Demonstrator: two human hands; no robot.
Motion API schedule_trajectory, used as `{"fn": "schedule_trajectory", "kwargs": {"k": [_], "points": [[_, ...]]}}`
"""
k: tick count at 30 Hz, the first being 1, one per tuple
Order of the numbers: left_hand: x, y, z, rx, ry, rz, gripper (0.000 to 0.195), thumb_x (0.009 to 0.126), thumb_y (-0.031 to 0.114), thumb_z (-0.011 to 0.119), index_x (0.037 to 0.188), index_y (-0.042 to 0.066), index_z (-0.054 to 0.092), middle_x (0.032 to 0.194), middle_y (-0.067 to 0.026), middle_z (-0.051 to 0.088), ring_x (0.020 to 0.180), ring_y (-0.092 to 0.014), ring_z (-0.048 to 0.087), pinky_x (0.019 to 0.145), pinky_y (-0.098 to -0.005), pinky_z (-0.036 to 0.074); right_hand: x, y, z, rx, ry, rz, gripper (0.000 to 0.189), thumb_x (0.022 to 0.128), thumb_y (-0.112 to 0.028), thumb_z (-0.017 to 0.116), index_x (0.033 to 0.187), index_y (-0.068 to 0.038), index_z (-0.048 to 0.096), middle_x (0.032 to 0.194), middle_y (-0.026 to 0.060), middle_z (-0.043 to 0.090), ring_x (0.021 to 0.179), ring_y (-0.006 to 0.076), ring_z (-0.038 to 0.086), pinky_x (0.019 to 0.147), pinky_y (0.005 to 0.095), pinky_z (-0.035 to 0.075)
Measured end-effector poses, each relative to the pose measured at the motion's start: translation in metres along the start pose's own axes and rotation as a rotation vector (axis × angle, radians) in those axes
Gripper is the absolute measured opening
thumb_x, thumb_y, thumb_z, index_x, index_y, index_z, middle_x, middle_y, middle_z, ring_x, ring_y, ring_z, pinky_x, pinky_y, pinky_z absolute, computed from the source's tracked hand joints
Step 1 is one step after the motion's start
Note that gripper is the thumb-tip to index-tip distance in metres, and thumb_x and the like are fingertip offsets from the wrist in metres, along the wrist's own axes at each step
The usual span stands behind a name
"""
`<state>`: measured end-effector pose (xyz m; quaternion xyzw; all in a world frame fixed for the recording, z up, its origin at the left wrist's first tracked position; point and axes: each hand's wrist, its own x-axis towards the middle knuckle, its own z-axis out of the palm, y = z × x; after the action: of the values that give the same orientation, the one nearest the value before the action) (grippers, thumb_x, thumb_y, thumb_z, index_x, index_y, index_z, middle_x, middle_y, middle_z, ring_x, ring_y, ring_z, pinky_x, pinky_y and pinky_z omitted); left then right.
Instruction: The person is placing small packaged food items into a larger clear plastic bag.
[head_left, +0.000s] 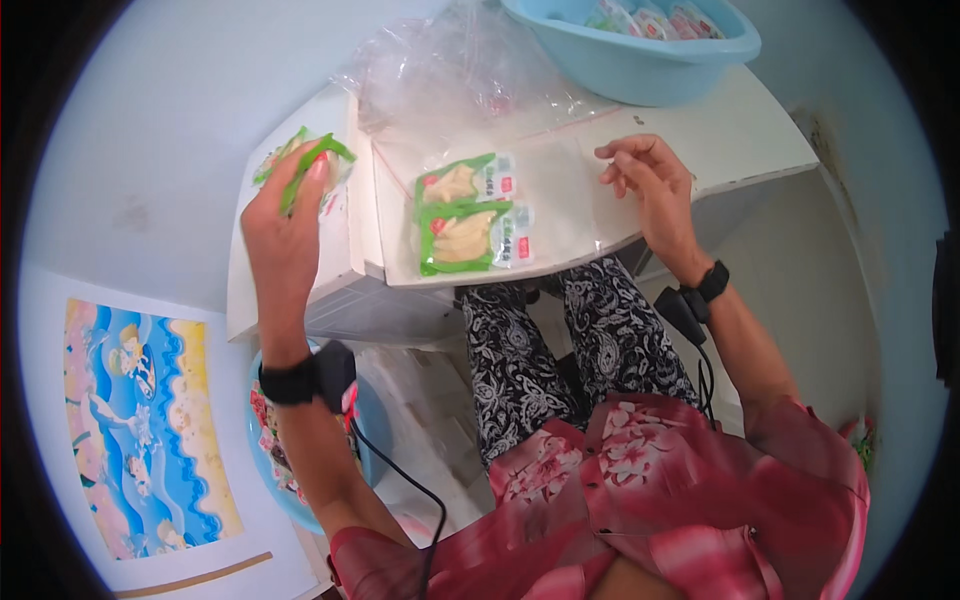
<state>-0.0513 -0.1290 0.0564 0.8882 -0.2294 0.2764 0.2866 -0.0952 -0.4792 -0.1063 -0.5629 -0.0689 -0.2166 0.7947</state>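
My left hand (283, 202) grips a green-edged food packet (330, 169) above the left part of the white table. Under it, partly hidden, another green-edged packet (279, 156) lies on the tabletop. Two similar packets with clear windows showing pale pieces, an upper packet (454, 181) and a lower packet (469, 236), lie side by side near the table's front edge. Clear plastic film (559, 176) spreads around them; whether they are inside it I cannot tell. Over the table to their right hovers my right hand (652, 187), fingers loosely curled and apart, holding nothing.
A pile of clear plastic bags (465, 67) covers the table's back. Behind it at right stands a light blue basin (637, 71) holding several packets. A second blue basin (379, 435) with packets sits low beside my left forearm. A black cable (409, 487) trails from the left wrist device.
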Motion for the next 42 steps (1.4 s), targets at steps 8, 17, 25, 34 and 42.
{"fn": "schedule_trajectory", "kwargs": {"k": [8, 17, 25, 34, 42], "points": [[-0.068, 0.095, 0.018, -0.702, -0.237, 0.293, 0.028, 0.101, 0.02, 0.058, 0.108, -0.001, 0.075, 0.112, -0.0177, 0.076, 0.113, -0.037, 0.069, 0.109, -0.0528, 0.046, -0.047, -0.071, 0.028, 0.009, -0.186, 0.389, 0.05, 0.108, -0.041, 0.044, 0.117, 0.003, 0.067, 0.092, 0.0093, 0.072, 0.058, 0.0096, 0.059, 0.046, 0.0204, 0.034], [-0.075, 0.107, 0.061, -0.641, -0.412, 0.521, 0.022, 0.087, 0.01, 0.07, 0.108, 0.012, 0.079, 0.119, -0.0035, 0.076, 0.133, -0.037, 0.056, 0.113, -0.0468, 0.043, -0.069, -0.071, 0.008, 0.137, -0.593, 0.726, 0.037, 0.101, -0.033, 0.066, 0.122, -0.002, 0.067, 0.092, 0.0049, 0.074, 0.065, 0.0099, 0.068, 0.048, 0.0193, 0.039], [-0.09, 0.096, 0.107, -0.447, -0.036, 0.123, 0.035, 0.091, 0.002, 0.068, 0.125, 0.002, 0.069, 0.134, -0.0166, 0.062, 0.123, -0.036, 0.059, 0.105, -0.0432, 0.046, -0.071, -0.073, -0.041, 0.038, -0.106, 0.407, 0.029, 0.096, -0.013, 0.071, 0.121, 0.001, 0.064, 0.101, 0.0094, 0.077, 0.076, 0.0147, 0.074, 0.051, 0.0209, 0.046], [-0.088, 0.115, 0.17, 0.147, -0.027, 0.198, 0.039, 0.08, 0.035, 0.083, 0.093, 0.002, 0.065, 0.094, -0.0116, 0.057, 0.091, -0.032, 0.055, 0.079, -0.0455, 0.046, -0.07, -0.067, -0.054, -0.146, 0.249, 0.271, 0.026, 0.099, -0.013, 0.068, 0.12, 0.001, 0.064, 0.108, 0.0123, 0.075, 0.084, 0.0206, 0.077, 0.058, 0.0237, 0.055], [-0.089, 0.102, 0.188, 0.137, -0.126, 0.155, 0.016, 0.085, 0.015, 0.072, 0.082, 0.006, 0.06, 0.081, -0.0097, 0.057, 0.084, -0.031, 0.056, 0.074, -0.0443, 0.046, -0.069, -0.055, -0.046, -0.099, 0.192, 0.332, 0.029, 0.099, -0.013, 0.067, 0.123, 0.002, 0.062, 0.108, 0.0131, 0.075, 0.086, 0.0212, 0.077, 0.059, 0.0245, 0.057]]}}
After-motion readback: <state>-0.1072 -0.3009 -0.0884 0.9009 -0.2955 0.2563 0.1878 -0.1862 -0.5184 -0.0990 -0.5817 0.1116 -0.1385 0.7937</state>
